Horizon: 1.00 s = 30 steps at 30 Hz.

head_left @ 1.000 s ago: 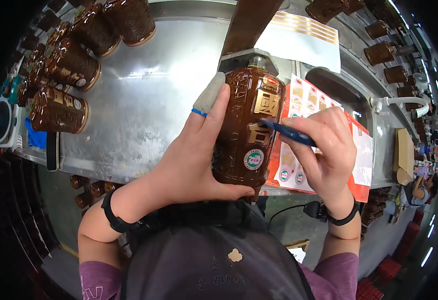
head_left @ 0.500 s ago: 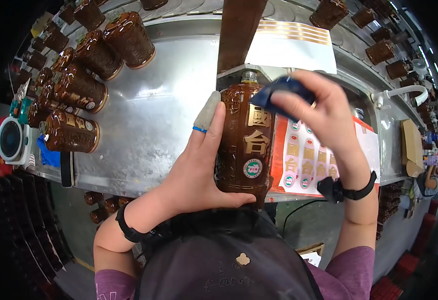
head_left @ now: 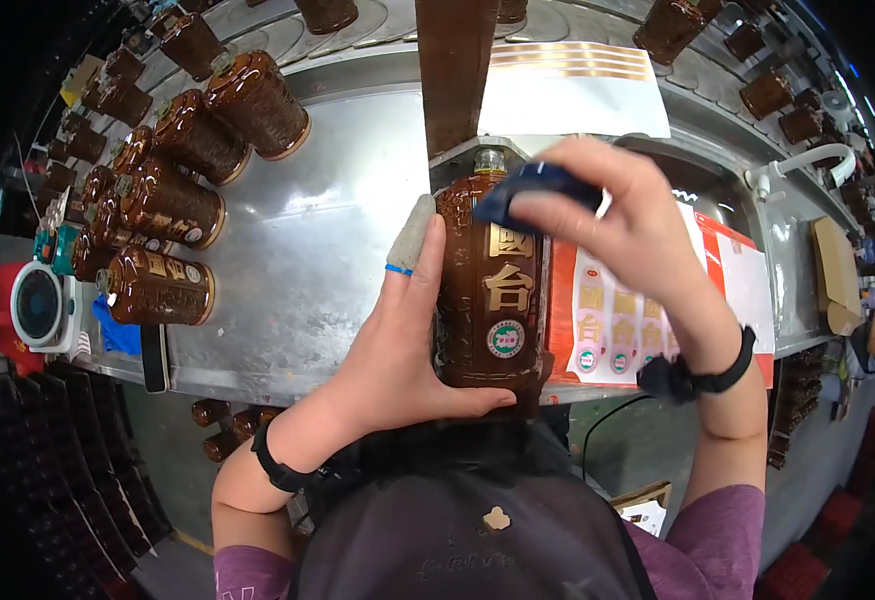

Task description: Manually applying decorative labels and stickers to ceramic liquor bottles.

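Observation:
A brown glazed bottle (head_left: 463,300) with raised gold characters and a round green-and-white emblem lies on its back, neck pointing away from me. My left hand (head_left: 388,345) braces it, fingers along its left side and thumb across its base. A grey finger cover (head_left: 411,232) with a blue band sits on one fingertip. Over the upper label, my right hand (head_left: 623,215) pinches a dark blue folded cloth or pad (head_left: 543,190); its exact kind is hard to make out. The cloth covers part of the top character and reaches the bottle's shoulder.
Several similar bottles (head_left: 168,285) stand on the metal table (head_left: 328,200) at left, beside a small fan (head_left: 38,303). Right of my bottle are label sheets (head_left: 603,320) on orange-red backing. A brown upright board (head_left: 453,70), a white sheet (head_left: 578,100) and a white tap (head_left: 808,165) lie beyond.
My right hand has slid the blue cloth left across the bottle's upper front. My left hand keeps its hold on the bottle. The whole view has shifted slightly.

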Each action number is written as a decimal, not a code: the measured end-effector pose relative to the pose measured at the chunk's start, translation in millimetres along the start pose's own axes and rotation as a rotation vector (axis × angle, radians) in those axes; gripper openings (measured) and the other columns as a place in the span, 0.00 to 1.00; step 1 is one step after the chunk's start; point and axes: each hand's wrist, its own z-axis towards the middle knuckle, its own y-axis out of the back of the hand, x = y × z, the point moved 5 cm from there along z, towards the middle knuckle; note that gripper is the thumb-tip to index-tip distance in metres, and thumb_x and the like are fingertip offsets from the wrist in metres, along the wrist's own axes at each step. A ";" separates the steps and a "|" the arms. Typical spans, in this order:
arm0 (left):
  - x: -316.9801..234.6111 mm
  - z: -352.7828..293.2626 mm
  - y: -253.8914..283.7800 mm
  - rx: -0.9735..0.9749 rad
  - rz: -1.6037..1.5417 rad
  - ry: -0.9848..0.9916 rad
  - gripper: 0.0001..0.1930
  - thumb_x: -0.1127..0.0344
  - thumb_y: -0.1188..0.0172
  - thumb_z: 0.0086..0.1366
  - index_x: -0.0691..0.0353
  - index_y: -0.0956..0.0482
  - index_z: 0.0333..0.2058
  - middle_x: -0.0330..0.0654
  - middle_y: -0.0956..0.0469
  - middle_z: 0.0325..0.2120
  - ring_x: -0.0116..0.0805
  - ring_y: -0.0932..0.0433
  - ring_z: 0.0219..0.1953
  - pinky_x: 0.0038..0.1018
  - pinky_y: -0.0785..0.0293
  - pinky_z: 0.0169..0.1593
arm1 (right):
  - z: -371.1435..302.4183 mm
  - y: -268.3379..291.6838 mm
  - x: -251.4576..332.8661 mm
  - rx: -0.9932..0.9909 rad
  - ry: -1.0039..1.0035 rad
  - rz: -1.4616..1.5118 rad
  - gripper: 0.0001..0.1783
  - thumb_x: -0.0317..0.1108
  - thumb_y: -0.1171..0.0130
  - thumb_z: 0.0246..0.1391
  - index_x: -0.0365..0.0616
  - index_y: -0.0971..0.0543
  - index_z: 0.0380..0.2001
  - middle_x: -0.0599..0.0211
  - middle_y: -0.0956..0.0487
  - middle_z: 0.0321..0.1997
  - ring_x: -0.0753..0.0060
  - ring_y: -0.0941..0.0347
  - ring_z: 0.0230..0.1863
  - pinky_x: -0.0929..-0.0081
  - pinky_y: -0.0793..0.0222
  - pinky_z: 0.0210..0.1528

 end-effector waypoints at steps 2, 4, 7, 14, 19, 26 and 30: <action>0.6 0.0 -2.4 -0.027 -0.026 0.017 0.75 0.49 0.19 0.40 0.68 0.70 0.71 0.65 0.53 0.67 0.63 0.47 0.69 0.44 0.42 0.68 | 4.0 17.4 -18.6 -0.166 -0.049 -0.197 0.11 0.33 0.31 0.50 0.40 0.17 0.36 0.61 0.20 0.31 0.61 0.24 0.33 0.68 0.29 0.36; 3.0 -1.3 -4.2 -0.021 -0.046 0.022 0.75 0.49 0.19 0.39 0.68 0.70 0.71 0.65 0.53 0.67 0.63 0.48 0.69 0.44 0.43 0.69 | 1.8 16.2 -20.2 -0.168 -0.158 -0.008 0.11 0.33 0.30 0.48 0.42 0.17 0.36 0.62 0.20 0.30 0.60 0.24 0.34 0.67 0.30 0.37; 5.6 -1.2 -3.7 -0.030 -0.067 0.031 0.75 0.49 0.18 0.39 0.68 0.69 0.71 0.64 0.53 0.68 0.62 0.49 0.69 0.45 0.43 0.69 | -3.2 0.8 -1.5 -0.095 0.014 -0.023 0.10 0.31 0.30 0.48 0.43 0.16 0.36 0.64 0.21 0.29 0.62 0.26 0.34 0.67 0.30 0.38; 5.7 -2.5 -5.0 -0.026 -0.091 0.064 0.75 0.51 0.18 0.38 0.67 0.69 0.71 0.64 0.52 0.67 0.63 0.48 0.69 0.45 0.42 0.68 | -70.4 -30.5 29.7 -0.074 0.398 -0.227 0.17 0.29 0.35 0.38 0.52 0.14 0.37 0.76 0.22 0.33 0.69 0.31 0.37 0.69 0.35 0.39; 7.3 -4.2 -6.3 -0.060 -0.088 0.050 0.75 0.50 0.18 0.38 0.68 0.68 0.71 0.65 0.52 0.67 0.63 0.47 0.69 0.45 0.42 0.68 | -70.4 -27.6 39.5 0.013 0.197 -0.074 0.11 0.33 0.34 0.45 0.49 0.16 0.36 0.74 0.22 0.33 0.68 0.32 0.38 0.70 0.36 0.41; 8.0 -3.3 -7.8 -0.018 -0.011 0.073 0.77 0.46 0.17 0.37 0.70 0.69 0.70 0.65 0.54 0.68 0.63 0.50 0.70 0.44 0.46 0.70 | -57.6 -6.4 8.2 -0.249 -0.079 -0.181 0.11 0.32 0.31 0.48 0.49 0.15 0.37 0.76 0.22 0.28 0.71 0.33 0.35 0.73 0.39 0.38; 7.8 -3.2 -8.0 -0.018 -0.033 0.070 0.76 0.45 0.18 0.37 0.69 0.66 0.71 0.65 0.53 0.69 0.63 0.50 0.70 0.45 0.46 0.69 | -98.7 -35.7 37.2 -0.240 0.199 -0.210 0.20 0.27 0.32 0.36 0.54 0.14 0.39 0.81 0.20 0.33 0.69 0.32 0.35 0.72 0.39 0.41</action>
